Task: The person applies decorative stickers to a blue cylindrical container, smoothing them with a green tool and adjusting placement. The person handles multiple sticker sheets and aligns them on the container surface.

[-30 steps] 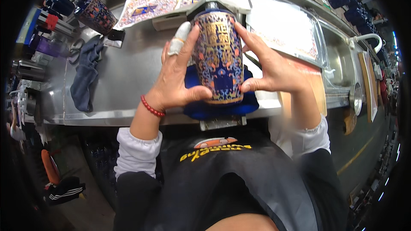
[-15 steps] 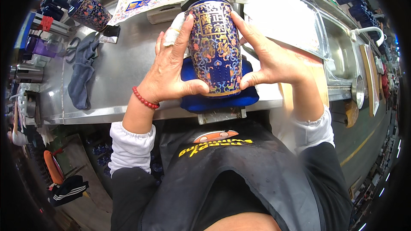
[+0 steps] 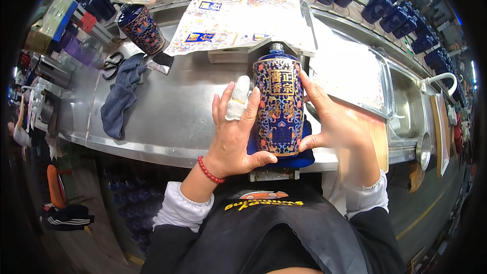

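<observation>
We have the dark blue bottle [image 3: 278, 106] lying at the centre of the steel bench [image 3: 167, 116], its neck toward 12 o'clock and its base toward us at 6 o'clock, bedded on a blue pad [image 3: 304, 158] at the bench edge. Its patterned decal faces up.

To do this step well, we judge that both palms should press evenly from the middle outward, so the decal seats without creases or trapped air, while the bottle is kept from rolling on the pad.

Our left hand [image 3: 234, 134] lies at 9 o'clock of the bottle, spread wide, its fingers flat along the flank and the thumb hooked under the base; 1 finger [image 3: 237, 97] is wrapped in white tape. Our right hand [image 3: 329, 122] mirrors it at 3 o'clock, also spread, fingers along the side and thumb touching near the base. Neither hand closes round the bottle; together they cradle it between them.

At 12 o'clock lie printed decal sheets [image 3: 238, 18]. At 10 o'clock stands a second decorated bottle [image 3: 142, 28], with a grey cloth [image 3: 119, 99] and scissors [image 3: 111, 63] nearby. Plain blue bottles [image 3: 390, 7] line the 1 o'clock rim.
</observation>
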The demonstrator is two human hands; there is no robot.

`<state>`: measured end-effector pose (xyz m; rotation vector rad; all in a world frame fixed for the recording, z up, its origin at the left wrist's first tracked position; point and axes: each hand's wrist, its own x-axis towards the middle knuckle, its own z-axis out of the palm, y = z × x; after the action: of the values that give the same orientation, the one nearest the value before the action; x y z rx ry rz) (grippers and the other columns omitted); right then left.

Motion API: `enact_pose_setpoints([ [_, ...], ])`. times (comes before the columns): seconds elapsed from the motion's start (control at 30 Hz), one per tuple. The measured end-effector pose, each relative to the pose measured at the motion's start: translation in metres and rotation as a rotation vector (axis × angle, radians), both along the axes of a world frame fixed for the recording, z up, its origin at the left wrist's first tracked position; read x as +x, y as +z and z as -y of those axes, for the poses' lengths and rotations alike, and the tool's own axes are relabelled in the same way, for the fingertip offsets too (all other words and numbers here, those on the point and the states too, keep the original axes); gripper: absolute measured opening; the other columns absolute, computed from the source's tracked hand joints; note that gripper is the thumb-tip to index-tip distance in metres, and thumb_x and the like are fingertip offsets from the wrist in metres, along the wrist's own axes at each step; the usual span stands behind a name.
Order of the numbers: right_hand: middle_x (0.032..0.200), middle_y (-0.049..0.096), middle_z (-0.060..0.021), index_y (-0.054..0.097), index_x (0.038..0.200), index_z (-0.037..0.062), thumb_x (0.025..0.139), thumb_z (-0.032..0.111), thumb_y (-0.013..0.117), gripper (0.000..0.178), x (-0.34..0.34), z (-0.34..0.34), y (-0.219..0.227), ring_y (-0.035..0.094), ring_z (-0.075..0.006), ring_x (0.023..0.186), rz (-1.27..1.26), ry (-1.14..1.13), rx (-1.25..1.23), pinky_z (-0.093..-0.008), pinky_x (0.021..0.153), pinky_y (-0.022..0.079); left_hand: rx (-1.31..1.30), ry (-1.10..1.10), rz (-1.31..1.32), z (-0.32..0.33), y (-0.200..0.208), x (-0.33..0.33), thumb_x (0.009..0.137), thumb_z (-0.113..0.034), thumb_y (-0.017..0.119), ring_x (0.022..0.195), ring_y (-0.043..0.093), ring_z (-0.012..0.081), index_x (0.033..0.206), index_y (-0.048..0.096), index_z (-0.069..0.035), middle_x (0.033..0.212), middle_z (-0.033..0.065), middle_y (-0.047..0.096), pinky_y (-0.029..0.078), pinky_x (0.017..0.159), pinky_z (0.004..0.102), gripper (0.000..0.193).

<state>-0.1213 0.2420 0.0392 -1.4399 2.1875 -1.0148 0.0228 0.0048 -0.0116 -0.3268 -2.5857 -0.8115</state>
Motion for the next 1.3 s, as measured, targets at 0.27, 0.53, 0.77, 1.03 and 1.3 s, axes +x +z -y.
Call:
enact_pose_setpoints([
  [0.27,0.162,0.023,-0.0274,0.01,0.161,0.0049,0.061,0.057,0.089,0.138,0.0,-0.004,-0.003,0.028,-0.0425,0.149,0.06,0.007,0.0,-0.0454,0.12,0.03,0.396,-0.057,0.162,-0.006,-0.01,0.001,0.087,-0.085,0.037,0.146,0.02,0.0499,0.157,0.021,0.007,0.153,0.0304,0.036,0.005,0.117,0.0629,0.116],
  [0.53,0.155,0.034,-0.0249,0.007,0.162,0.0034,0.054,0.058,0.091,0.146,0.0,-0.002,0.002,0.05,-0.0341,0.124,-0.028,0.0,0.047,-0.0416,0.109,0.04,0.401,0.023,0.014,-0.011,0.008,-0.029,0.095,-0.077,0.031,0.14,0.032,0.0439,0.155,0.025,0.009,0.151,0.0265,0.04,0.014,0.118,0.0542,0.105],
  [0.77,0.162,0.022,-0.0277,0.008,0.161,0.0032,0.066,0.055,0.087,0.134,0.001,-0.002,0.005,0.027,-0.0423,0.148,0.075,0.013,0.015,-0.0451,0.121,0.028,0.46,0.018,-0.016,-0.004,0.002,-0.043,0.1,-0.069,0.034,0.133,0.043,0.0365,0.151,0.032,0.009,0.144,0.0244,0.048,0.025,0.114,0.0468,0.094],
  [1.03,0.163,0.021,-0.0258,0.007,0.161,0.0027,0.064,0.053,0.09,0.137,0.0,-0.001,-0.001,0.025,-0.0408,0.15,0.108,0.003,0.013,-0.0454,0.121,0.03,0.777,0.056,0.053,-0.007,-0.002,-0.041,0.1,-0.066,0.04,0.132,0.045,0.0346,0.149,0.036,0.007,0.143,0.0255,0.047,0.032,0.112,0.0441,0.088],
  [1.3,0.164,0.016,-0.0269,0.005,0.16,0.0016,0.062,0.049,0.093,0.14,0.0,0.001,0.004,0.024,-0.0398,0.151,0.183,-0.009,0.085,-0.0456,0.119,0.034,0.805,0.034,0.088,-0.003,0.0,-0.043,0.103,-0.061,0.04,0.136,0.046,0.0286,0.145,0.043,0.008,0.144,0.0217,0.049,0.033,0.114,0.0376,0.081],
])
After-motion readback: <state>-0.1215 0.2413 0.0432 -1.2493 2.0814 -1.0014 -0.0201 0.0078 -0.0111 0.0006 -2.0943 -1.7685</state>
